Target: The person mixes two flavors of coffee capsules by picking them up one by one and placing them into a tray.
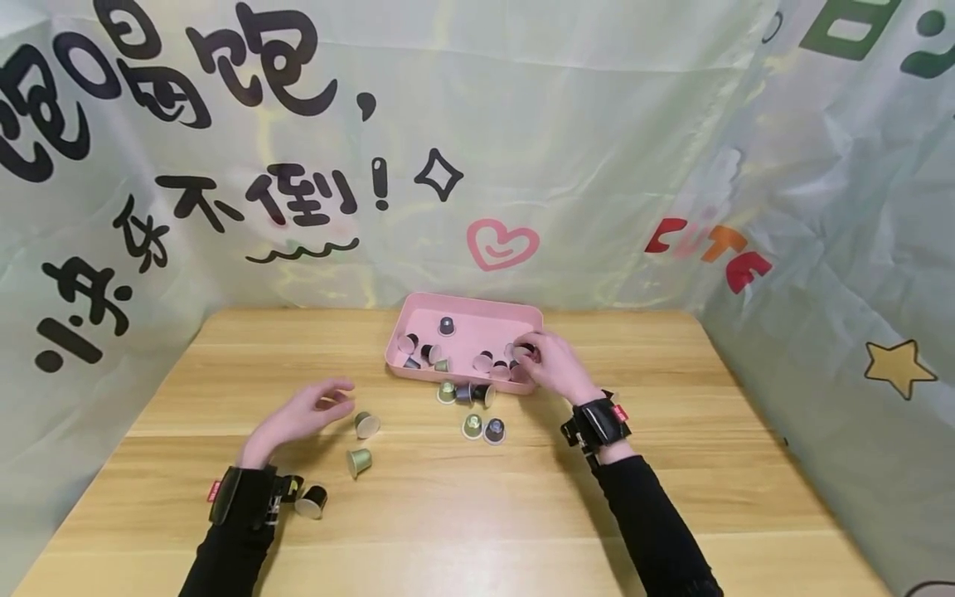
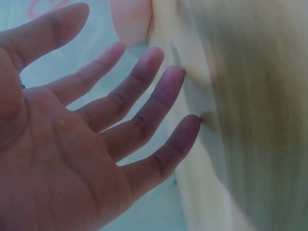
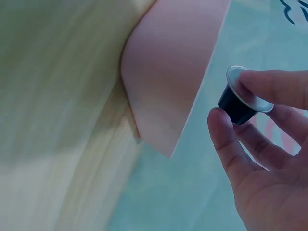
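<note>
Right hand (image 1: pixel 555 366) at the far side of the table (image 1: pixel 537 514): the digits are drawn together in a pinch on a single dark capsule (image 3: pixel 236 109), one digit lying across its pale lid while others bear on the body. The held capsule is above the right end of a pink tray (image 1: pixel 488 322). Inside the tray, close to the left of the pinch, lies a row of pale-lidded capsules (image 1: pixel 482 361); farther left, a second small group (image 1: pixel 430 354) gathers near the corner, and a dark upright capsule (image 1: pixel 447 326) stands apart behind it. Nearer the wearer than the grip, and to its left, three capsules (image 1: pixel 464 393) sit along the tray's front wall, with an upright pair (image 1: pixel 483 429) before them. Left hand (image 1: pixel 306 412) — well to the left of the grip — is raised above the wood, its fingers spread, loosely bent and holding nothing. Just beside it lie a tipped capsule (image 1: pixel 366 425) and a green capsule (image 1: pixel 359 462); a black capsule (image 1: pixel 313 501) rests near that wrist.
</note>
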Demonstrator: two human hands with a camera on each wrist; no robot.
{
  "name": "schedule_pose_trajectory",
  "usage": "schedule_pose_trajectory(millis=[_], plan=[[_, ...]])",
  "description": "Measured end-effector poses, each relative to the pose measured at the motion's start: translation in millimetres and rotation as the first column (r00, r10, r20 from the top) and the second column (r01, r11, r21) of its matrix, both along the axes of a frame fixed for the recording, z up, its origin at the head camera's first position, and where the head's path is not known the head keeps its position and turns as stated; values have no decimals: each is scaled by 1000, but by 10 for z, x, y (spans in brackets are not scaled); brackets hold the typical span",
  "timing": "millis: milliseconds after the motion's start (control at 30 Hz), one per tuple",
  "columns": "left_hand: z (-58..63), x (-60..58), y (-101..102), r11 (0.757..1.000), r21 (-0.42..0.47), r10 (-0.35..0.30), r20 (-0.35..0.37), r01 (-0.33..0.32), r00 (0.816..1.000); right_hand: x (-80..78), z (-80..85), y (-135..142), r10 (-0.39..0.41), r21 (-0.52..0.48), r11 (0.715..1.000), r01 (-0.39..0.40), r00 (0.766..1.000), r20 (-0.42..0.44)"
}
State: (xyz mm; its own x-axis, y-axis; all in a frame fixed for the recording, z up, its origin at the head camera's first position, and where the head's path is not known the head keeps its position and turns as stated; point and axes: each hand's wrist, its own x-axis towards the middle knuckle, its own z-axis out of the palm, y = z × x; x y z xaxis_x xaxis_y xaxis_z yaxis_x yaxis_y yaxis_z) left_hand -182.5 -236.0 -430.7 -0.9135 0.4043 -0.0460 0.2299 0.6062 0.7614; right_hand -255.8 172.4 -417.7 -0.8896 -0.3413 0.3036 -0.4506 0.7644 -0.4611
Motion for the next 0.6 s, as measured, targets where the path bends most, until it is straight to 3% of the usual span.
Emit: schedule_pose_trajectory(millis=[367, 600], plan=[[-62, 52, -24, 1000, 11, -6, 8, 6, 1000, -398, -35, -246, 17, 100, 995, -23, 998, 60], [-49, 49, -9, 999, 2, -48, 46, 48, 998, -493, -63, -349, -16, 201, 980, 5, 999, 51]])
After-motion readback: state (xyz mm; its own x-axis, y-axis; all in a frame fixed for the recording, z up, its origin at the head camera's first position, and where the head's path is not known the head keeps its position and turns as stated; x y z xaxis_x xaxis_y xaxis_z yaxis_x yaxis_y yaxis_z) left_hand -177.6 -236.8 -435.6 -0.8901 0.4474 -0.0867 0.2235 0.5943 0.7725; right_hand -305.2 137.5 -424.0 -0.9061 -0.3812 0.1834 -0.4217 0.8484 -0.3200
